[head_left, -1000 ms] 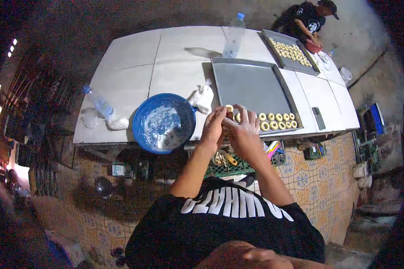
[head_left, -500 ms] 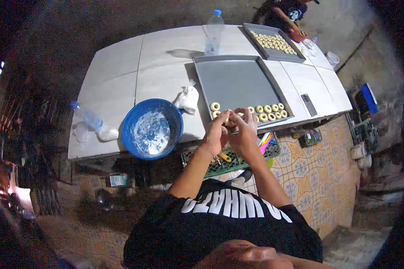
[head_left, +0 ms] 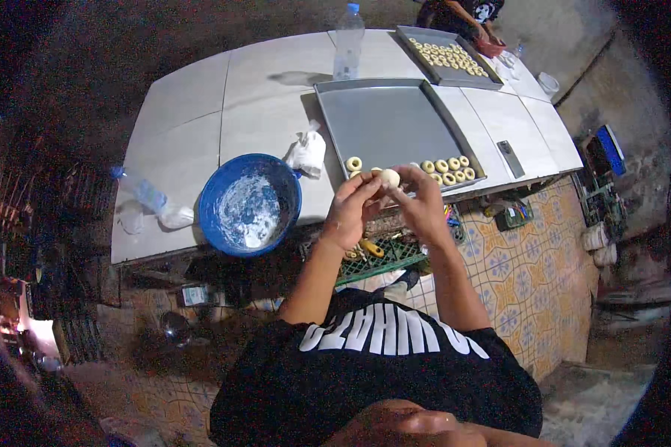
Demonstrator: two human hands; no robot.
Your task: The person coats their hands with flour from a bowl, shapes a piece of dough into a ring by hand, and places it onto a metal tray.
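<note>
A pale ball of dough (head_left: 390,179) sits between my fingertips above the near edge of a grey metal tray (head_left: 388,119). My left hand (head_left: 350,210) grips it from the left and my right hand (head_left: 423,208) from the right, both with curled fingers. Behind them, rings of dough (head_left: 441,165) line the tray's front in rows, partly hidden by my hands. To the left stand a blue basin (head_left: 250,212) with white powder inside and a white plastic bag (head_left: 307,153).
A co-worker (head_left: 477,18) works at the far right by a red bowl (head_left: 490,46) and a second tray (head_left: 447,56) of dough rings. Plastic bottles (head_left: 348,45) (head_left: 138,186) and a phone (head_left: 509,159) are on the tiled table (head_left: 261,82). A green crate (head_left: 373,268) is underneath.
My fingers have shifted round the dough, which now shows as a smooth ball between them. The view has tilted, so the table and trays appear higher and further left.
</note>
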